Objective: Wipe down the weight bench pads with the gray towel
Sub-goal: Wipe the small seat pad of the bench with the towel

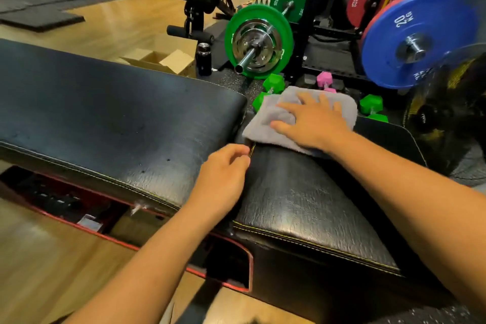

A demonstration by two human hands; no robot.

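Soft matt gray towel (pixel 276 113) cloth under my right hand (pixel 313 123), cracked glossy black leatherette bench pads (pixel 118 113), shiny chrome barbell sleeve (pixel 246 59) upper centre, matt cardboard box (pixel 163 59).

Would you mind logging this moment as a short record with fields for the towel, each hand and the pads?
towel: gray towel, folded, at the far end of the smaller pad
right hand: flat on the towel, fingers spread
left hand: at the gap between the pads, fingers curled at the smaller pad's edge
long pad: bare, black, cracked surface
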